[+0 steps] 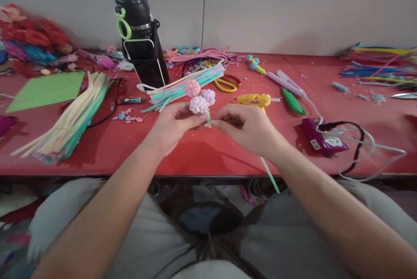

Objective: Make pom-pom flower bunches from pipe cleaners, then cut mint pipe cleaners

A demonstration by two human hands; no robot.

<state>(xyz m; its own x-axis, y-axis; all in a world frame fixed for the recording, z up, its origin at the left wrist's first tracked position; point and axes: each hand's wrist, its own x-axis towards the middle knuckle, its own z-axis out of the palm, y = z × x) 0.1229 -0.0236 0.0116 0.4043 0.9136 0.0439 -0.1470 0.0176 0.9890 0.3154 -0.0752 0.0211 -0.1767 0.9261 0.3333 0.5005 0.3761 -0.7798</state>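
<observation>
My left hand (172, 126) is closed on a small bunch of pipe-cleaner flowers (198, 104), gripping it by the stem just under the blooms. One bloom is pink and two are lilac, all fluffy and round. To the right, the fingers of my right hand (250, 128) pinch a light green pipe cleaner (269, 175) beside the stem. Its long tail emerges below my right wrist and hangs over the table's front edge. A short green piece shows at the stem between both hands. My fingers partly hide where the stem and the green pipe cleaner meet.
A black bottle (143, 44) stands behind my left hand. Pipe-cleaner bundles lie left (68, 118) and behind (189, 86). Right are a yellow glue gun (250, 99), a lilac hot iron (283, 83) and a purple power strip (322, 138) with cords. Yellow-handled scissors (225, 86) lie behind.
</observation>
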